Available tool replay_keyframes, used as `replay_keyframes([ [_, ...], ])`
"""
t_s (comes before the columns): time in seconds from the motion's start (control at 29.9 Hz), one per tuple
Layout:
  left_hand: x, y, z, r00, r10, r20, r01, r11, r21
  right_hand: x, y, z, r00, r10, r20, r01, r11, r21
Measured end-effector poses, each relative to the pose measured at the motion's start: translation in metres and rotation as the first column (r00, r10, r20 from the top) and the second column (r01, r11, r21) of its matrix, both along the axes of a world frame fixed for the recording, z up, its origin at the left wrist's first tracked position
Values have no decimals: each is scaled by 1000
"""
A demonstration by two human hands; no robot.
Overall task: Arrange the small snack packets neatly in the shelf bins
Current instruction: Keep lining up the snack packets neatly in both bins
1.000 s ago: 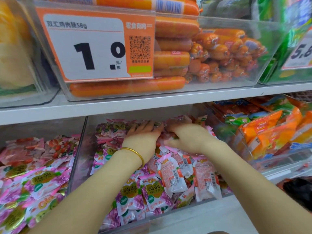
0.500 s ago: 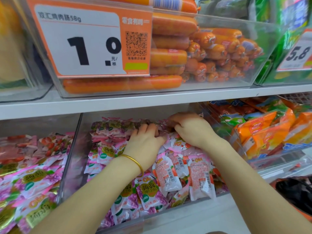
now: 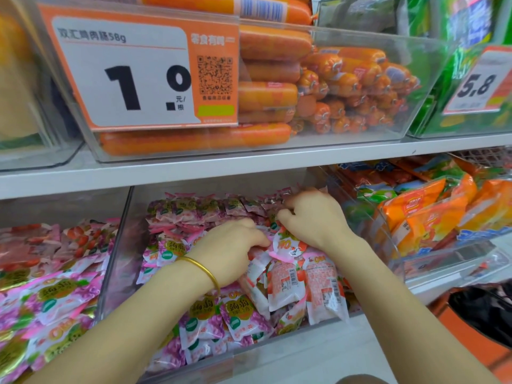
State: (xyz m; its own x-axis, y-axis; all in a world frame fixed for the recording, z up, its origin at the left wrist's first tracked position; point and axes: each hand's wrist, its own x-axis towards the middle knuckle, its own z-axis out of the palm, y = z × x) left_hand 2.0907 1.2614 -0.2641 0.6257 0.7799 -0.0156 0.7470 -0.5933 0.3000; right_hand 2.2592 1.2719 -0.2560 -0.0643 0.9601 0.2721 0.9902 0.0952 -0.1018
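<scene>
A clear bin point(image 3: 119, 253) on the lower shelf is full of small pink and purple snack packets point(image 3: 238, 314), with white and orange ones point(image 3: 285, 281) at the front right. Both my hands are inside it. My left hand point(image 3: 230, 252), wearing a gold bangle, has its fingers curled down into the pile and grips a packet at mid-bin. My right hand point(image 3: 315, 217) is farther back on the right, fingers curled round packets near the bin's rear corner. The fingertips of both hands are hidden among the packets.
A neighbouring bin of pink packets point(image 3: 47, 286) stands to the left and a bin of orange packets point(image 3: 432, 217) to the right. Above, a shelf edge point(image 3: 249, 167) carries a bin of orange sausages point(image 3: 271, 90) with a price tag point(image 3: 144, 76). A dark bag point(image 3: 487, 314) sits low at the right.
My right hand has moved back and right toward the bin's rear corner. My left hand has shifted slightly right and dug into the packets. The view has tilted a little.
</scene>
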Motion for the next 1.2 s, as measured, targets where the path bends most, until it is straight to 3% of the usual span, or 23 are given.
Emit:
replay_keyframes([
  [0.13,8,2,1,954,153,257,-149,988,-34,2,1,8,998,26,-63,-30,997,-65],
  [0.2,21,1,-1,942,139,305,-137,990,-31,7,2,12,987,26,-159,-37,997,-65],
  [0.37,40,-10,-9,995,88,42,-84,993,-88,25,-3,26,943,5,-332,1,1000,18],
  [0.47,39,-11,-8,995,97,38,-94,992,-87,28,-12,32,940,-86,-331,75,996,-46],
  [0.6,40,-5,-5,986,138,90,-131,989,-75,26,-41,26,936,-79,-342,66,997,-47],
  [0.7,48,1,-4,987,130,100,-132,991,15,29,-66,23,917,-53,-395,85,994,65],
  [0.83,58,1,-7,996,88,18,-88,996,-5,42,-93,19,877,-25,-479,158,958,239],
  [0.94,58,-2,-8,993,114,39,-114,994,2,53,-113,8,890,-46,-454,196,937,290],
  [1.07,58,-15,-2,991,72,111,-70,997,-28,53,-134,-7,942,-154,-298,197,973,123],
  [1.2,50,-24,4,999,25,32,-23,998,-60,41,-138,-4,972,-211,-106,207,977,-44],
])
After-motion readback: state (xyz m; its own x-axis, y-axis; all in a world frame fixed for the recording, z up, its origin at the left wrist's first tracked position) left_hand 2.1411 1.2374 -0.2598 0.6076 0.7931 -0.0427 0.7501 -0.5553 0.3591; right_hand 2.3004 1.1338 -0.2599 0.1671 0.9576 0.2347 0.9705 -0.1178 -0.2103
